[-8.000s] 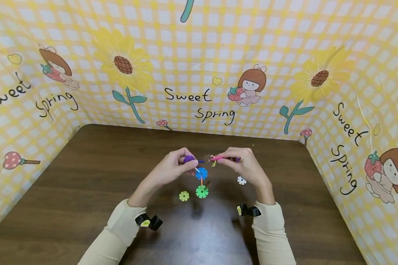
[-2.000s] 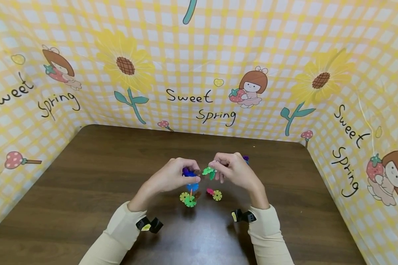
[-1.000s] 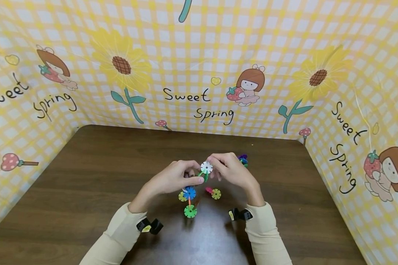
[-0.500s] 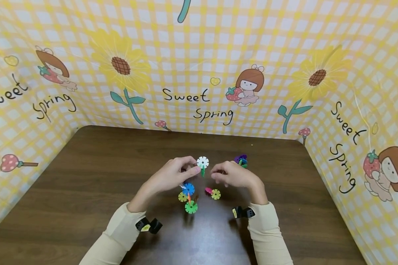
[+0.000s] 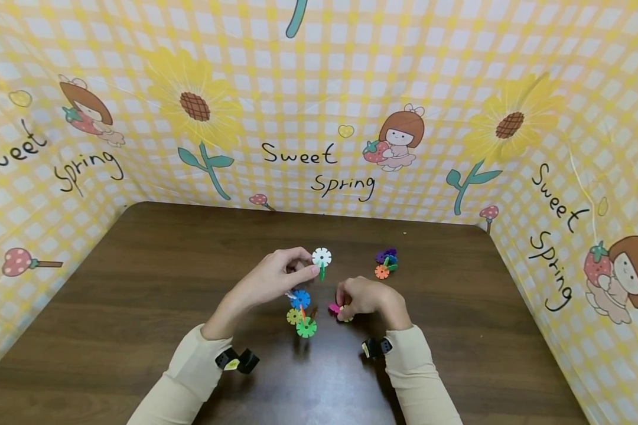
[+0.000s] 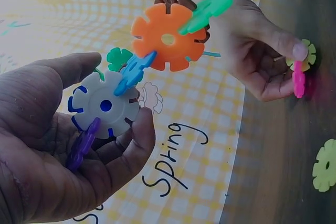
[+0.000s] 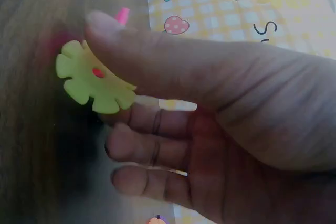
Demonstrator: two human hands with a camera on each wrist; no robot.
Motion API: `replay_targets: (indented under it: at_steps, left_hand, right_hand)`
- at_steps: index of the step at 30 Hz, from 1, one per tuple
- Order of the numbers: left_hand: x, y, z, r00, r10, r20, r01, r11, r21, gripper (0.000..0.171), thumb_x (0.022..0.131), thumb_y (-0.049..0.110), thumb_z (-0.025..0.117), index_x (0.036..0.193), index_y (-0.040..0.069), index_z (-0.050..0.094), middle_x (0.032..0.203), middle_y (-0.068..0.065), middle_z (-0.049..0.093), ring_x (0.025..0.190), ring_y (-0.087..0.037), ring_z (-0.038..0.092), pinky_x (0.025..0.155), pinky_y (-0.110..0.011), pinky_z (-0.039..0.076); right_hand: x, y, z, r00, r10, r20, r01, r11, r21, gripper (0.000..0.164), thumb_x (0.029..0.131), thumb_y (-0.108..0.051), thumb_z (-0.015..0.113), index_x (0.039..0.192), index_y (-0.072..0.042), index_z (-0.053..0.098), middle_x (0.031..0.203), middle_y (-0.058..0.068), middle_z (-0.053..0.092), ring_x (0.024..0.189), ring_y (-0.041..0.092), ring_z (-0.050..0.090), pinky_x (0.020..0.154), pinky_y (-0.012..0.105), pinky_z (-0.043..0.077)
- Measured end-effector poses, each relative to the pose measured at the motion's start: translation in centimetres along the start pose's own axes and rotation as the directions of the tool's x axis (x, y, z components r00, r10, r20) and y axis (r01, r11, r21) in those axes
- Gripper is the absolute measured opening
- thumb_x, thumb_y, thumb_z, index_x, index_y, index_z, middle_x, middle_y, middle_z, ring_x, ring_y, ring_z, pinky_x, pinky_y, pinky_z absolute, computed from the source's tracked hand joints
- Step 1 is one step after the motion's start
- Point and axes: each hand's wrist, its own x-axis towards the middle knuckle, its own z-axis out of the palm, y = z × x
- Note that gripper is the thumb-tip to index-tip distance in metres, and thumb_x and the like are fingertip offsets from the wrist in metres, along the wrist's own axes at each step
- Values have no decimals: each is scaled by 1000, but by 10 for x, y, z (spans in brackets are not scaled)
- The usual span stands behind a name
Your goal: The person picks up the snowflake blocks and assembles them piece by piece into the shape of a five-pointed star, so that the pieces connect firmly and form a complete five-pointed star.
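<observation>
My left hand (image 5: 273, 271) grips a chain of notched, flower-shaped plastic interlocking discs above the table. A white disc (image 5: 321, 257) with a green one under it stands out past its fingertips. Below the hand hang a blue disc (image 5: 300, 299) and a green disc (image 5: 306, 327). In the left wrist view, the chain also shows an orange disc (image 6: 152, 30), a grey-white disc (image 6: 118, 116) and a purple disc (image 6: 83, 145). My right hand (image 5: 369, 295) pinches a yellow disc (image 7: 79, 72) joined to a pink disc (image 6: 298, 80), low over the table, partly hidden by its fingers.
A loose yellow-green disc (image 5: 292, 317) lies on the brown table (image 5: 202, 378) behind the hanging chain. Farther back right sits a cluster with an orange disc (image 5: 382, 271) and purple, blue and green ones. Checked cloth (image 5: 298, 106) walls in the back and sides.
The right hand brought a white-and-green piece to the left hand's chain, let go of it, then moved down and forward to the pink-and-yellow pair. The left hand has kept its grip and risen slightly.
</observation>
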Motion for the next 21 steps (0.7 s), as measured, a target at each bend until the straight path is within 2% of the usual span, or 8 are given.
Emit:
replay_targets:
  at_steps: [7,11,15,17,21]
  left_hand:
    - [0,-1,-1,1000,10,-6,-10,1000,7,23,100,31,63,108,10,67,85,-4,70,79,-28,64,67,-32,50]
    - [0,-2,-2,1000,11,-12,-11,1000,22,23,100,31,64,109,9,67,82,1,68,76,-24,63,67,-31,50]
    - [0,-1,-3,1000,13,-16,-12,999,30,24,99,30,64,109,9,67,81,2,67,74,-20,62,67,-31,50]
    - [0,-1,-3,1000,13,-20,-13,999,31,23,99,30,64,109,9,67,81,2,68,73,-17,61,67,-31,50]
    - [-1,-1,-3,1000,22,-18,-22,999,27,23,100,30,64,108,9,67,83,-1,69,75,-16,63,68,-31,51]
  right_hand:
    - [4,-2,2,992,-93,-91,98,993,62,6,101,-12,60,96,-10,58,75,3,64,65,15,63,59,28,48]
    - [9,-4,5,984,-105,-142,119,988,95,5,105,-13,49,102,-10,52,78,3,60,66,13,57,61,29,45]
    - [17,-9,9,973,-128,-192,142,988,64,11,107,-16,43,104,-11,52,82,-1,53,71,12,48,67,29,42]
    - [20,-11,11,968,-156,-198,168,985,46,13,107,-16,41,105,-10,53,80,-1,52,70,11,47,68,29,42]
    - [26,-12,15,953,-214,-216,218,976,-7,16,106,-16,43,98,-12,56,73,-4,47,66,9,45,66,28,41]
